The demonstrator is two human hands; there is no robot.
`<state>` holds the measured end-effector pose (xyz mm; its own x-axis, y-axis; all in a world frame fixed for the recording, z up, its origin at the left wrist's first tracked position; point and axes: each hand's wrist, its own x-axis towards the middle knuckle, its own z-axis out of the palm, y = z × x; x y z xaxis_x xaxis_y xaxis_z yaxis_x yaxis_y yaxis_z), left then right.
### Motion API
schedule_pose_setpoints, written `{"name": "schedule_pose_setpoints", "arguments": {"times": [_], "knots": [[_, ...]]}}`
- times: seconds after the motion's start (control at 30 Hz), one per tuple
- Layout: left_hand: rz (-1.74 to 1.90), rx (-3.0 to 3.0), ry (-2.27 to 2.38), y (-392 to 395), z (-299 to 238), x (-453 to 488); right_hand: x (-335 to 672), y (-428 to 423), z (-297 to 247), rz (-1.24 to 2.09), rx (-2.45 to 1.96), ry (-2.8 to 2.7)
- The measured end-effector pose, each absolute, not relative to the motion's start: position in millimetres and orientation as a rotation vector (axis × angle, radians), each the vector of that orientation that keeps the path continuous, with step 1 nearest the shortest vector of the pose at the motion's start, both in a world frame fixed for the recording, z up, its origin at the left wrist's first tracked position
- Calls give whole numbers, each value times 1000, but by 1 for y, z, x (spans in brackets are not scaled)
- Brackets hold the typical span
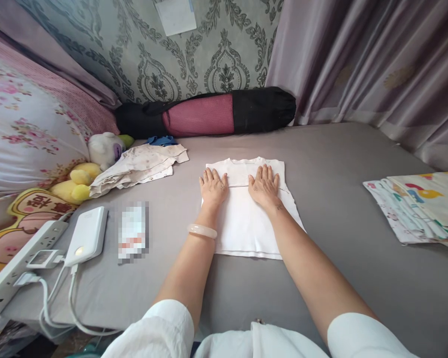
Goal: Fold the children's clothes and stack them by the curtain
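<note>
A small white shirt (246,226) lies flat on the grey bed sheet, its neckline at the far end and its hem towards me. My left hand (213,188) rests palm down on the shirt's upper left part, fingers stretched out. On the upper right part my right hand (264,185) presses flat too, with its fingers slightly spread. A fold or edge of cloth runs across the shirt between the two hands. A pale bangle (202,231) circles my left wrist. Neither hand grips anything.
Folded printed cloths (421,209) lie at the right. To the left are a crumpled beige garment (138,166), plush toys (74,184), a white power bank (86,236) with cables, a blurred packet (132,232) and a power strip (20,263). A long black-and-pink bag (201,115) lies along the wall.
</note>
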<state>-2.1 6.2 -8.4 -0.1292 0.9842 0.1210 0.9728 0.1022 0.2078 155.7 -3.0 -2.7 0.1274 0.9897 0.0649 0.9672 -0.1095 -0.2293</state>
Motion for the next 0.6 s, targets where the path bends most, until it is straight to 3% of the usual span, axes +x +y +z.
{"name": "schedule_pose_setpoints", "arguments": {"times": [0.2,0.4,0.6], "knots": [[475,1959,2194,9,-2,-8,157,-5,2,230,-2128,-1898],[640,1821,2066,9,13,-41,191,-10,14,529,-1917,-1910],[550,1673,2110,-21,28,-75,245,-29,21,287,-2051,-1754]]}}
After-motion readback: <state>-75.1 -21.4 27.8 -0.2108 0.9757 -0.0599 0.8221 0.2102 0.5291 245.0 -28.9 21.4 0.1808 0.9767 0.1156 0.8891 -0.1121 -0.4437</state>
